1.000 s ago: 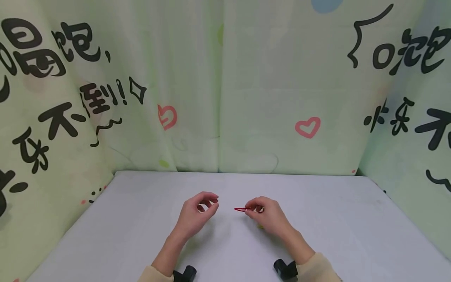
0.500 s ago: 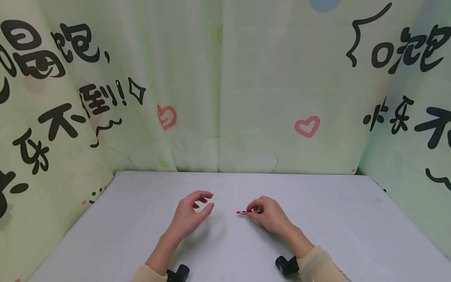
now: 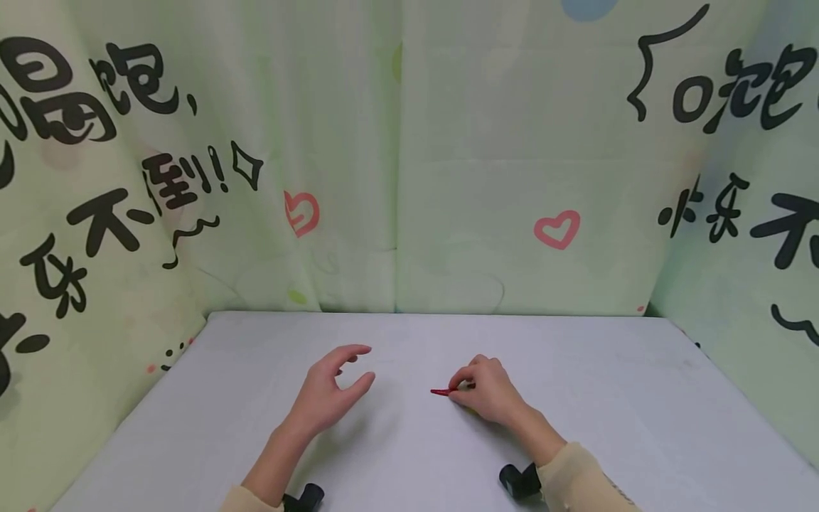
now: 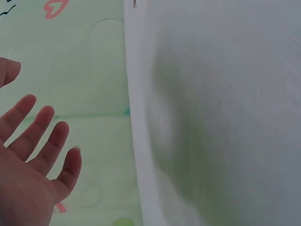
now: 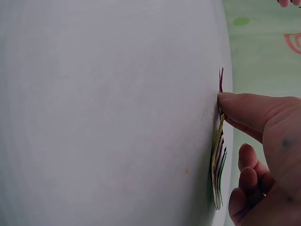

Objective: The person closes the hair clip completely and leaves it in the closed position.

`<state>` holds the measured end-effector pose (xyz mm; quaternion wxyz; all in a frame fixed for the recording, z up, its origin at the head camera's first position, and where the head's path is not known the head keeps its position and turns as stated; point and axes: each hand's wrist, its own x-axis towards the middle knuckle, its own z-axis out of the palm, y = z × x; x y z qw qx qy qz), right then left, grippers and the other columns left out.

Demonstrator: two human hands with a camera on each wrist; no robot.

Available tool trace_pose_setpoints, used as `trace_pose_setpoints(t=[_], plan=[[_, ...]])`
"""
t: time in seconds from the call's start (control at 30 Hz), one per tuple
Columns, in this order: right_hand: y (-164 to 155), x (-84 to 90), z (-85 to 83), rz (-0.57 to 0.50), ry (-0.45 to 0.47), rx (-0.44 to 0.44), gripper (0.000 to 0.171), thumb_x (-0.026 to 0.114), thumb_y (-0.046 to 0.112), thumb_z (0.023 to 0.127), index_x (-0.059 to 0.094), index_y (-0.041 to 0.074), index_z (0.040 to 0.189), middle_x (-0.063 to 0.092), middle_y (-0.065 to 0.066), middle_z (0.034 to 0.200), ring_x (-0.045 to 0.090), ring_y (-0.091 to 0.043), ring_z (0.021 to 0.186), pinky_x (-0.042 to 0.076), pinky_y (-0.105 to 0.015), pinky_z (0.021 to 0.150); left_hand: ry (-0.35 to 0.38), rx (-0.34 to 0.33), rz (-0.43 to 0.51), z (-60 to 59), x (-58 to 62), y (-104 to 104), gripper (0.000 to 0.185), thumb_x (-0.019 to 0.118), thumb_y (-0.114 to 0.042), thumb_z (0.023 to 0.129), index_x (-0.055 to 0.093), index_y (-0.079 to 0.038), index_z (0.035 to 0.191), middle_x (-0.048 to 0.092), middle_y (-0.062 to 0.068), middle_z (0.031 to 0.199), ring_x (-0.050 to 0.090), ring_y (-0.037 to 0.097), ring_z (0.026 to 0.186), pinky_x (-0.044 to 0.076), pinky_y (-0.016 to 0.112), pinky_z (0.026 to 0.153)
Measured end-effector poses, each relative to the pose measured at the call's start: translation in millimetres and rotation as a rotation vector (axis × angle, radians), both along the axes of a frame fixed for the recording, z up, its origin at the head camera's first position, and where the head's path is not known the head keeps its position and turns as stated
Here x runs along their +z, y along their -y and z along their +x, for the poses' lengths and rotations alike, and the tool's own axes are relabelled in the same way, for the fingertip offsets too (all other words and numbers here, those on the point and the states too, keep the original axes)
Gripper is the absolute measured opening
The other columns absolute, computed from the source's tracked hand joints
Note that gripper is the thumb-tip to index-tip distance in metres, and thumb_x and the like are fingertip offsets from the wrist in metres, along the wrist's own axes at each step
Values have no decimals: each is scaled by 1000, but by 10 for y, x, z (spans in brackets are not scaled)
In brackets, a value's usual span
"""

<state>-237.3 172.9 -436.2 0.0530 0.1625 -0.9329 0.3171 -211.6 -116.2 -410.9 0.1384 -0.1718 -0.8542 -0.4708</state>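
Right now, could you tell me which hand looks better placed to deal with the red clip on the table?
Probably the right hand: its fingertips already touch the red clip, pressing it onto the table. The left hand hovers open and empty, off to the side.

We see a thin red hair clip (image 3: 440,392) that looks smooth and a bit shiny. The grey table (image 3: 614,427) looks matt and smooth. The green curtain (image 3: 448,156) behind is soft cloth with printed black letters.
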Motion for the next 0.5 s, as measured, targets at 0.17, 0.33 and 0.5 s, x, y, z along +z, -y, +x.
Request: trace_pose_setpoints(t=[0.17,0.33,0.5], plan=[[13,0,6,15,-8,-20,14,85,8,79,77,20,81,54,0,85,47,-22,86,41,-36,72,-19,19,-55,15,10,59,40,76,-16,90,66,-13,129,64,-3,129,58,26,119,44,50,100],[31,38,39,-10,9,-39,11,81,12,83,78,17,93,58,-3,95,52,-24,95,46,-38,77,-72,40,-115,38,29,120,44,77,-19,90,65,-11,132,62,2,134,55,27,127,42,49,105],[36,109,92,-48,-25,-48,19,77,15,89,76,11,107,62,-7,109,58,-29,103,51,-43,85,-138,46,-148,71,56,180,47,78,-20,88,64,-11,133,61,4,135,53,27,129,41,53,105]])
